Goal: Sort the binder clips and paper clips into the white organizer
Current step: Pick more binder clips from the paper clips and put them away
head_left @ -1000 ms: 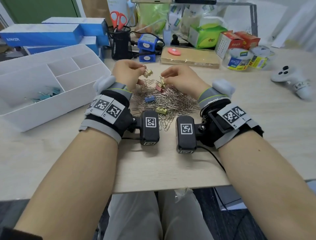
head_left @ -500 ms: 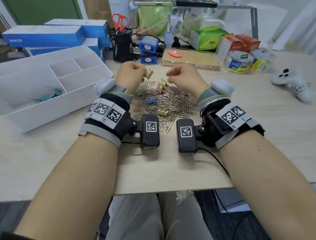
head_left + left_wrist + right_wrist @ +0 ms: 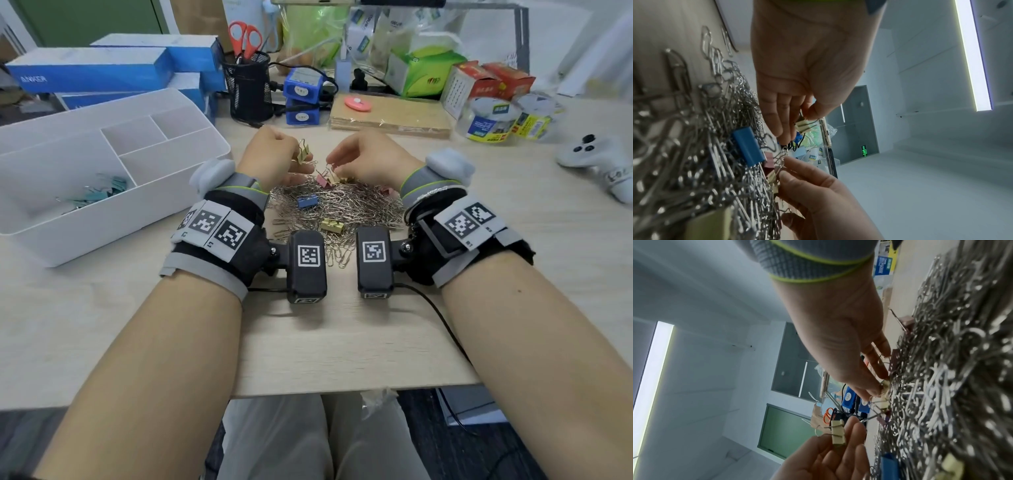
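Observation:
A heap of silver paper clips [image 3: 342, 209] lies on the table between my hands, with a blue binder clip [image 3: 307, 201] and a yellow one [image 3: 331, 224] on it. My left hand [image 3: 301, 161] pinches a cream binder clip [image 3: 303, 154] just above the heap's far edge; this clip [image 3: 802, 125] also shows in the wrist views [image 3: 837, 434]. My right hand [image 3: 330, 168] pinches a cream binder clip [image 3: 885, 386] on the heap, next to a pink clip [image 3: 322, 180]. The white organizer [image 3: 102, 212] stands to the left with teal binder clips [image 3: 99, 193] in its big compartment.
Behind the heap are a black mesh pen cup [image 3: 248, 89] with scissors, blue boxes [image 3: 89, 68], a cork pad [image 3: 390, 116], tape rolls [image 3: 489, 120] and cartons. A white controller [image 3: 596, 161] lies far right. The table edge runs close to my forearms.
My right fingers have come down onto the clips at the heap's far edge. The left hand keeps its cream clip almost in the same place.

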{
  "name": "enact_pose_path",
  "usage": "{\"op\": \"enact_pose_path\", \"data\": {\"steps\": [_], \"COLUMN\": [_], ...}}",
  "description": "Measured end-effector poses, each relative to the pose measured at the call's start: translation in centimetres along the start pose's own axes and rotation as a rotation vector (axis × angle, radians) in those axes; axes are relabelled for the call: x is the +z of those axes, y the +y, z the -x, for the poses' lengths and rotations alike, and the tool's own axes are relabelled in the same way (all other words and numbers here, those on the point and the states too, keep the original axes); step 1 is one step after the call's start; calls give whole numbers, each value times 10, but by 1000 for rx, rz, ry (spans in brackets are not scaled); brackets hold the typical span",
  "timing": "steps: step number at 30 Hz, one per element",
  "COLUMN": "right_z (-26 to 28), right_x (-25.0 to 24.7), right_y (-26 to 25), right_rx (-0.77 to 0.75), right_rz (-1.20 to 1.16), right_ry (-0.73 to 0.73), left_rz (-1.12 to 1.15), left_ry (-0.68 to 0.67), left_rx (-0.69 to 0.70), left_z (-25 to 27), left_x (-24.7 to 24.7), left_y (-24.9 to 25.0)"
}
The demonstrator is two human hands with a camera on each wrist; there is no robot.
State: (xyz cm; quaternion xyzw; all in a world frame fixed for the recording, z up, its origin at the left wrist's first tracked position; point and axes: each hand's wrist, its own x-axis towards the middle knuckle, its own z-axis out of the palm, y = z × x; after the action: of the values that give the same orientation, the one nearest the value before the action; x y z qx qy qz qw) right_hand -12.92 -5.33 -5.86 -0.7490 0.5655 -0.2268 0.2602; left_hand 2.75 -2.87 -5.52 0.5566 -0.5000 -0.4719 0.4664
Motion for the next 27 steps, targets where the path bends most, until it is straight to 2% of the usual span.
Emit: {"op": "enact_pose_path", "data": {"steps": [4, 7, 9, 14, 19, 22, 27], "right_z": [2, 4, 7, 8, 7, 6, 10], "right_x": [0, -1, -2, -6, -5, -3, 4], "right_y": [4, 2, -1, -9, -8, -12, -27], "right_rx": [25, 32, 10, -5, 8, -8, -116], "right_rz": [-127, -267, -344, -435, -450, -550, -660], "right_ry": [122, 245, 269, 330, 313, 274, 141], "left_rz": [71, 98, 89, 172, 183, 109, 13], "left_ry": [29, 99, 125, 83, 21, -28, -123], "left_rx": [23, 18, 21, -61, -120, -152, -71], "left_z": [4, 3, 3, 3, 6, 8, 9], "left_x": [1, -2, -4, -2, -3, -2, 1], "left_y": [0, 0, 0, 4, 5, 6, 2]}}
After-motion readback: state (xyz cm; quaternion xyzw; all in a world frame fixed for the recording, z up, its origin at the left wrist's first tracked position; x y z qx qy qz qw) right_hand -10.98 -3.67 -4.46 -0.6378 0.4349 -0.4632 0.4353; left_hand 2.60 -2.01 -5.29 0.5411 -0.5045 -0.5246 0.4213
